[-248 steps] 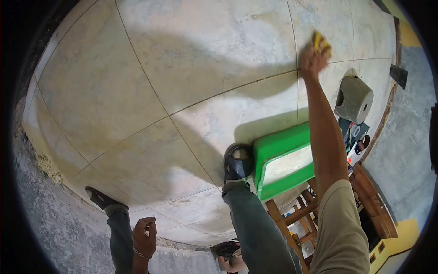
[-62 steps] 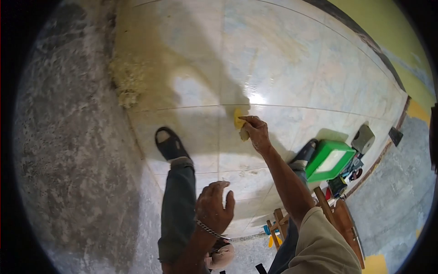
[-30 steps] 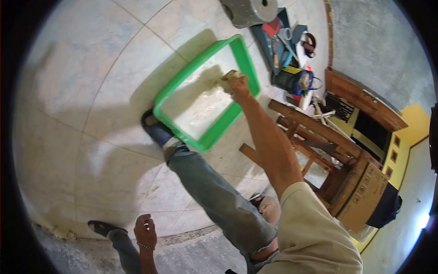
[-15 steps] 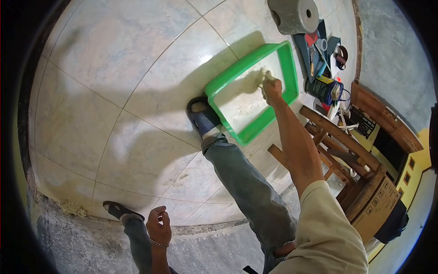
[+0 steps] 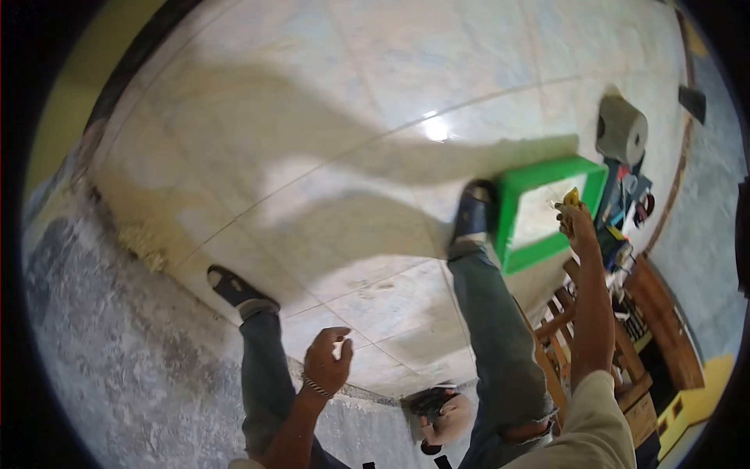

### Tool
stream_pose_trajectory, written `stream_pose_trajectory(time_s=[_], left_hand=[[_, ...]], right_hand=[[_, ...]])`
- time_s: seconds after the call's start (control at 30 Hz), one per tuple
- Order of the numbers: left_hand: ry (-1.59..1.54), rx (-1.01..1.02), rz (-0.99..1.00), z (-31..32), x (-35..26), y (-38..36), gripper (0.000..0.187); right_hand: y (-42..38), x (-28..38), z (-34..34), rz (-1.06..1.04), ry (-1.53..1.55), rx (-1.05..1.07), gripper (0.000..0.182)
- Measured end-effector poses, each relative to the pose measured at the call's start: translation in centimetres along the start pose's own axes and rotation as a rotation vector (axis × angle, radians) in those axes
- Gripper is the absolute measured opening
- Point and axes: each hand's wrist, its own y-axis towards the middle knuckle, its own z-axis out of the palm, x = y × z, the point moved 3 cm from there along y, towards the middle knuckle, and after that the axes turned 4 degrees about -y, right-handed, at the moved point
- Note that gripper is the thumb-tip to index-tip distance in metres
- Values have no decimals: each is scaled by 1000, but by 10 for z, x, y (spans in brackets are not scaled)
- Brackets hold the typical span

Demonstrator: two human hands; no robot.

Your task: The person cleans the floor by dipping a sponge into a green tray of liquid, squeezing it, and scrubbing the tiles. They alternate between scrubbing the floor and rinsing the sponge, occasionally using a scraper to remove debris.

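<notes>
My right hand (image 5: 576, 223) is closed around a small yellow thing (image 5: 572, 197), possibly a sponge or cloth, over the green tray (image 5: 539, 252). The tray lies on the tiled floor with pale, whitish contents inside. Blur hides the exact shape of what the fingers grip. Lower in the view, my left hand (image 5: 328, 361), with a bracelet at the wrist, hangs above the floor near my left leg. Its fingers are loosely curled, thumb apart, with nothing visible between them. My dark shoe (image 5: 471, 209) is beside the tray's left edge.
A grey cylindrical stool (image 5: 623, 131) stands beyond the tray. Tools and containers (image 5: 625, 205) lie to its right, near wooden furniture (image 5: 664, 320). What looks like another person (image 5: 449, 418) is low in the background. Rough grey concrete (image 5: 156, 367) borders the tiles.
The view has swung, so the tray now appears farther right. My right hand shows the yellow thing raised above the tray. My left hand appears farther right and higher.
</notes>
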Motion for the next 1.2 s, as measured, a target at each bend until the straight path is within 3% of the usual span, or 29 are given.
stream_pose_trajectory(time_s=[0.07, 0.13, 0.17, 0.2, 0.3, 0.33, 0.43, 0.5, 0.6, 0.67, 0.73, 0.8, 0.87, 0.9, 0.93, 1.0, 1.07, 1.13, 1.2], left_hand=[[-63, -46, -20, -15, -1, -1, 20], [-75, -66, -18, -30, 13, -6, 20], [-81, -78, -14, -38, 19, -9, 20], [-88, -90, -9, -46, 26, -12, 20], [-93, -147, -4, -72, 43, -23, 19], [-77, -167, -20, -82, 45, -26, 19], [-133, -242, 2, -109, 46, -33, 18], [-174, -253, 7, -120, 47, -38, 18], [-207, -253, -6, -128, 57, -43, 17], [-163, -242, -9, -134, 57, -46, 18], [-164, -228, -18, -138, 57, -48, 18], [-148, -207, -59, -141, 55, -46, 18], [-110, -208, -51, -141, 56, -43, 17], [-84, -209, -36, -141, 55, -40, 17], [-69, -213, -45, -141, 53, -37, 17], [-63, -177, -52, -139, 44, -33, 16], [-25, -156, -61, -136, 39, -31, 18], [-18, -119, -23, -136, 29, -30, 20], [-37, -116, -38, -140, 24, -28, 21]], right_hand=[[-48, 53, 63, -158, 17, 193, 42], [-58, 62, 121, -454, 2, 350, 50], [-80, 88, 169, -386, 29, 469, 49], [-99, 107, 216, -352, -16, 531, 34], [-122, 115, 327, -276, -121, 631, 38], [-125, 110, 350, -259, -255, 619, 37], [-141, 79, 396, -203, -42, 654, 35], [-139, 53, 391, -221, 30, 648, 36], [-122, 33, 352, -89, 37, 532, 37], [-98, 31, 313, -113, -87, 295, 37], [-56, 30, 271, -408, -116, -37, 34], [-7, 37, 217, -470, -234, -236, 34], [46, 54, 170, -748, -941, -771, 34], [51, 71, 167, -792, -928, -869, 44], [44, 91, 173, -767, -867, -789, 54], [69, 81, 188, -923, -1024, -919, 57], [95, 33, 223, -1184, -1178, -739, 59], [40, -1, 296, -1170, -901, -620, 79], [-13, -26, 367, -968, -1047, -704, 72]])
